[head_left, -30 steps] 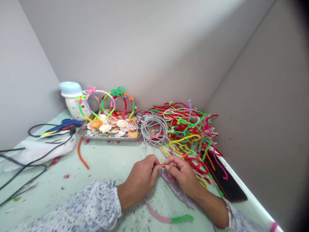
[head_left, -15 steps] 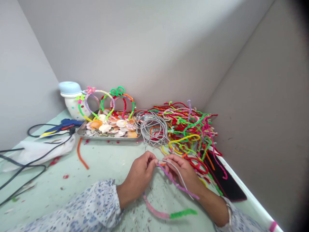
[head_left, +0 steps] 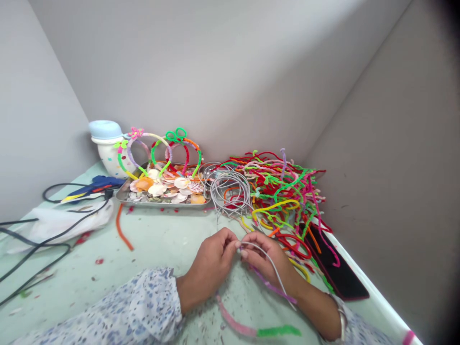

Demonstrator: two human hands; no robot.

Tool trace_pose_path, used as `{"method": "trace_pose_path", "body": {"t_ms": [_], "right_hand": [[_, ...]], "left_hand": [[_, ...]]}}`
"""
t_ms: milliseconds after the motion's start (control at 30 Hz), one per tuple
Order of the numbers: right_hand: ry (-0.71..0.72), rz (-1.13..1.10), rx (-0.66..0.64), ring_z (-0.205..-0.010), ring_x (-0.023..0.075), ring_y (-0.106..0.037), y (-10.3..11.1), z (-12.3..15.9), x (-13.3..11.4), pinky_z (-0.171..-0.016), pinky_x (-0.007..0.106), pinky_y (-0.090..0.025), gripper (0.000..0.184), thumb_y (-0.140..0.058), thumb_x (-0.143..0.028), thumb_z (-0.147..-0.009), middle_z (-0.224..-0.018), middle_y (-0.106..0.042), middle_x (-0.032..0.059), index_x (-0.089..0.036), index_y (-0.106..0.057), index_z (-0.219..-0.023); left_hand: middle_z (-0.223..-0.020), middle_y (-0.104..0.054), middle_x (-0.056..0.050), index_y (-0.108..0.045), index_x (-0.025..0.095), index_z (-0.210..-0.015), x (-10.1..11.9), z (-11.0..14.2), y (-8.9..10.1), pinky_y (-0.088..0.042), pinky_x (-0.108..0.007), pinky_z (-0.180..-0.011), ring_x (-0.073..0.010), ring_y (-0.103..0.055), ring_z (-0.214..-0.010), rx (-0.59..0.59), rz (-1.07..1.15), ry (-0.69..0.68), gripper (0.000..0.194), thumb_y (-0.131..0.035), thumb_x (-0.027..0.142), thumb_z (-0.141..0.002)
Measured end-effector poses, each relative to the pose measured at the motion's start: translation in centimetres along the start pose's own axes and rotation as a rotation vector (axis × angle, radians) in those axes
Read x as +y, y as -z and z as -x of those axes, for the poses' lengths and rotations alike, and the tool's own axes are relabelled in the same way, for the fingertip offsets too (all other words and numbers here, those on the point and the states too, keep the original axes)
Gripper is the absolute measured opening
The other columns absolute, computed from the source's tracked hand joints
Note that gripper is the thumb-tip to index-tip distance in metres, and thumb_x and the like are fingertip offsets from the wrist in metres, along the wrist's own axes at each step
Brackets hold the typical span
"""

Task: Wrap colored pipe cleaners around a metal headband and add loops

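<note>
My left hand pinches a thin grey wire between thumb and forefinger. The wire's bare end curves over my right hand and wrist. Below my left hand, a pink and green fuzzy length hangs out in a curve; its link to the wire is hidden behind the hand. My right hand is closed on a purple pipe cleaner, whose tail runs out under the palm toward the wrist. The fingertips of both hands nearly meet, and they partly cover the point where wire and pipe cleaner come together.
Behind the hands lie a coil of grey wire and a heap of coloured pipe cleaners. Fuzzy headbands stand on a metal tray of shells. At left are a blue glue gun and black cables; a black slab lies right.
My right fingers have closed in toward my left fingertips and now cover more of the purple pipe cleaner. The pink and green end has shifted slightly right and down.
</note>
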State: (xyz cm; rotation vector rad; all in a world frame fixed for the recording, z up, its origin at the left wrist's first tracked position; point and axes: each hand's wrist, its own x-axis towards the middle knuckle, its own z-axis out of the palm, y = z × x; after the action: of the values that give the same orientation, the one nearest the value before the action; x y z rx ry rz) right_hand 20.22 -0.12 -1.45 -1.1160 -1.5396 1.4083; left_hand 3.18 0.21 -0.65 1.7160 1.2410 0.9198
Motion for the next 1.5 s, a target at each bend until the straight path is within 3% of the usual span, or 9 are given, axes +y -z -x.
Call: {"method": "trace_pose_path", "body": {"t_ms": [133, 400, 600, 900, 1100, 1500], "right_hand": [[0.059, 0.111, 0.047, -0.054, 0.0093, -0.040, 0.0, 0.0, 0.3, -0.049, 0.020, -0.033, 0.015, -0.058, -0.030, -0.085, -0.063, -0.046, -0.0053, -0.019, -0.055, -0.094], [0.187, 0.428, 0.150, -0.061, 0.0121, -0.049, 0.1, 0.0, 0.4, -0.057, 0.021, -0.039, 0.006, -0.054, -0.021, -0.085, -0.069, -0.057, -0.0021, -0.019, -0.060, -0.085], [0.178, 0.495, 0.177, -0.062, 0.0128, -0.052, 0.2, 0.0, 0.0, -0.059, 0.022, -0.041, 0.009, -0.053, -0.019, -0.084, -0.071, -0.060, -0.0014, -0.019, -0.061, -0.087], [0.170, 0.470, 0.110, -0.061, 0.0129, -0.052, 0.1, 0.1, -0.1, -0.057, 0.022, -0.041, 0.010, -0.052, -0.023, -0.087, -0.069, -0.059, -0.0013, -0.019, -0.061, -0.091], [0.201, 0.481, 0.134, -0.064, 0.0145, -0.055, 0.1, 0.2, -0.2, -0.060, 0.024, -0.044, 0.013, -0.054, -0.029, -0.087, -0.074, -0.063, 0.0011, -0.019, -0.063, -0.089], [0.286, 0.657, 0.156, -0.065, 0.0150, -0.056, 0.4, -0.1, -0.2, -0.062, 0.025, -0.044, 0.010, -0.055, -0.017, -0.083, -0.073, -0.062, 0.0016, -0.019, -0.065, -0.084]], "left_hand": [[-0.058, -0.052, 0.003, -0.056, 0.018, -0.077, -0.1, -0.2, -0.1, -0.033, -0.022, -0.053, -0.0130, -0.047, -0.056, -0.025, 0.081, 0.047, 0.022, -0.047, 0.035, -0.086], [-0.055, -0.050, 0.005, -0.056, 0.018, -0.079, -0.7, -0.4, -0.2, -0.034, -0.022, -0.051, -0.0121, -0.046, -0.053, -0.109, 0.164, 0.096, 0.022, -0.046, 0.036, -0.087], [-0.069, -0.057, 0.002, -0.057, 0.019, -0.087, -0.4, -0.3, 0.0, -0.038, -0.023, -0.060, -0.0137, -0.052, -0.065, -0.077, 0.086, 0.006, 0.012, -0.047, 0.026, -0.085], [-0.062, -0.055, 0.002, -0.056, 0.018, -0.081, -0.4, -0.3, 0.0, -0.037, -0.024, -0.058, -0.0144, -0.051, -0.062, -0.058, 0.101, 0.038, 0.014, -0.045, 0.027, -0.086], [-0.058, -0.054, 0.003, -0.056, 0.019, -0.080, -0.2, -0.2, -0.1, -0.036, -0.023, -0.056, -0.0138, -0.050, -0.058, -0.063, 0.128, 0.044, 0.014, -0.047, 0.028, -0.085], [-0.058, -0.054, 0.004, -0.055, 0.017, -0.080, -1.4, -0.4, -0.5, -0.037, -0.021, -0.050, -0.0107, -0.051, -0.050, -0.103, 0.262, 0.122, 0.016, -0.048, 0.032, -0.084]]}}
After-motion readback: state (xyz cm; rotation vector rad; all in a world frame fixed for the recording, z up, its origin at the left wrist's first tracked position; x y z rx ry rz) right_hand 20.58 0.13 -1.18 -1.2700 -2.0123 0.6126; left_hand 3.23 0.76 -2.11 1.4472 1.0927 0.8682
